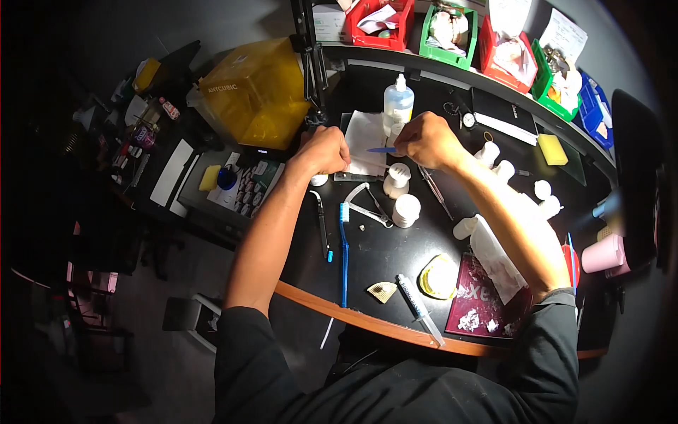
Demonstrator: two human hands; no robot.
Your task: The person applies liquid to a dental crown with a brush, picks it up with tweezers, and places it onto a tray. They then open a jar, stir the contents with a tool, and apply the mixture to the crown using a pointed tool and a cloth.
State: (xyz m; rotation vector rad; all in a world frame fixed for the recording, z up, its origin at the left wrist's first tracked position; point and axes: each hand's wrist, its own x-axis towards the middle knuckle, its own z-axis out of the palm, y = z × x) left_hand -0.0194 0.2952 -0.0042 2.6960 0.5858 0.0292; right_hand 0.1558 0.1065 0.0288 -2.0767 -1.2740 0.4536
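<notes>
My left hand [326,150] is closed above the left edge of a white paper pad [364,134]; what its fingers hold is too small to make out. My right hand [429,140] pinches a thin blue tool [382,150], whose tip points left over the pad. Behind the right hand stands a clear bottle [398,101] with a white nozzle. Just below the hands are two white jars [397,177] [406,210], a metal caliper [367,210] and metal tweezers [436,192].
A blue toothbrush [345,254], a syringe [420,311], a yellow-rimmed dental cast [438,276] and a dark red mat [480,300] lie toward the front edge. Red, green and blue bins [381,28] line the back shelf. A black lamp arm [311,63] rises at back left.
</notes>
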